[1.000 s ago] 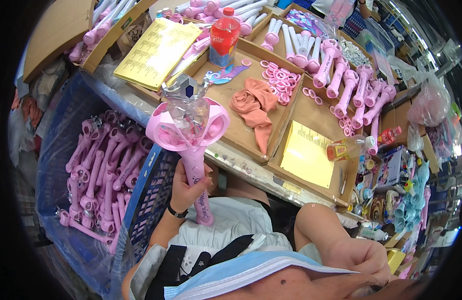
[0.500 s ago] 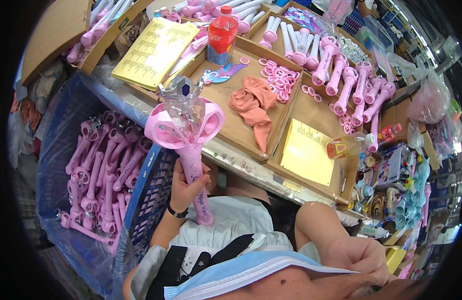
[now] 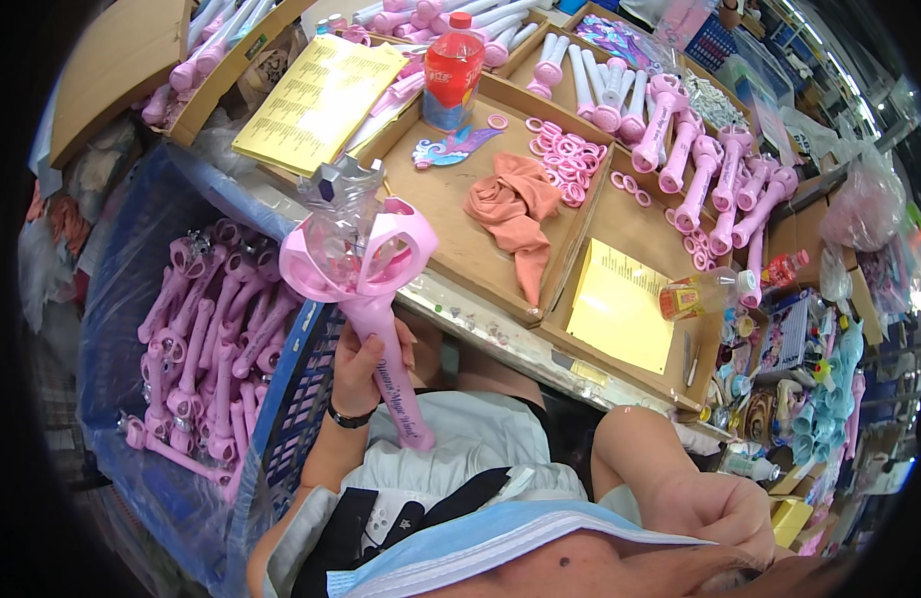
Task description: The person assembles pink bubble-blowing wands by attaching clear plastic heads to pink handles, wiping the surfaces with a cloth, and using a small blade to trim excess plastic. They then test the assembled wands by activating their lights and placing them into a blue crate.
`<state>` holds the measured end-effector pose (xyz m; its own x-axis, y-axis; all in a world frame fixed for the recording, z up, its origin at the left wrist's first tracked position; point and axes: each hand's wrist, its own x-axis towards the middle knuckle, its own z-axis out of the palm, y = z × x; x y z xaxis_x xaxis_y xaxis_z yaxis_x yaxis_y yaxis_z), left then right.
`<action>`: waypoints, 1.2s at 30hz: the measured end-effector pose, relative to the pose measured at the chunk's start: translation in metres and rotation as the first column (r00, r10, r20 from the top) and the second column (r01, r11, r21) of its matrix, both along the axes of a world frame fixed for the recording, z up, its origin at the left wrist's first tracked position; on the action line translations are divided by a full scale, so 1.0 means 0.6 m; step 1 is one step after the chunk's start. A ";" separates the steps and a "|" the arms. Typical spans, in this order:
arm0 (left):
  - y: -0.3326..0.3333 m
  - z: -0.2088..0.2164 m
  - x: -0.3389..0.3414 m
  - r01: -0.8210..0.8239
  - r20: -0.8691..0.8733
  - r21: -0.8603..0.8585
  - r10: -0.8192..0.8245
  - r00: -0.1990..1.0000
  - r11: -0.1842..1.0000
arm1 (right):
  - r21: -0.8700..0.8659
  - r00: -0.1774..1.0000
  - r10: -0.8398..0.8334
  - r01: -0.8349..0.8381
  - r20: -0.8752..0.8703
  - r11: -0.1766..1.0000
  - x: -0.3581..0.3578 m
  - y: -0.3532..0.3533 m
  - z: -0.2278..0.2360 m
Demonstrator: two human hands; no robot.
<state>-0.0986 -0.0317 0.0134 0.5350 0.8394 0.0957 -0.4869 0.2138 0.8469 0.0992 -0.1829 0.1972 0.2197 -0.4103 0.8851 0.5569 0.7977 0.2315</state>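
Note:
My left hand [image 3: 359, 371] is wrapped round the handle of a pink toy wand [image 3: 386, 344], upright with its top leaning left. Its head has pink looped petals around a clear bulb and a silver crown on top. Dark lettering runs down the handle, whose lower end is over my lap. At the lower right, my right hand [image 3: 714, 510] is bent in close to my body with its fingers curled. Whatever it may hold is hidden.
A blue lined basket [image 3: 306, 349] of pink wands stands at the left. Cardboard trays [image 3: 450, 269] on the table hold pink rings [image 3: 570, 159], an orange cloth [image 3: 515, 214], yellow sheets [image 3: 620, 309] and wand handles [image 3: 704, 169]. A red-labelled bottle [image 3: 453, 75] stands behind.
The wand has turned in my left hand, so its lettering faces me more. Its head has tipped a little to the left. My right hand looks unchanged.

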 end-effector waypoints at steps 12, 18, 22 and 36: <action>-0.003 0.003 -0.011 0.028 0.046 -0.031 -0.026 0.999 0.999 | 0.029 0.995 0.078 -0.080 0.054 0.996 -0.004 0.016 0.004; -0.005 0.002 -0.009 0.029 0.114 -0.096 -0.018 0.993 0.995 | 0.001 0.990 0.116 -0.116 0.084 0.993 -0.003 0.013 0.006; -0.005 0.008 -0.007 0.017 0.075 -0.103 -0.009 0.997 0.995 | -0.023 0.978 0.168 -0.166 0.126 0.986 -0.004 0.021 0.005; 0.003 0.010 -0.023 0.163 0.042 -0.036 -0.161 0.986 0.986 | 0.037 0.977 0.147 -0.154 0.155 0.987 -0.001 0.018 -0.003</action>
<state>-0.1122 -0.0297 0.0194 0.6609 0.7454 0.0878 -0.4756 0.3254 0.8173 0.0984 -0.1721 0.1952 0.1471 -0.4257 0.8928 0.3870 0.8555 0.3441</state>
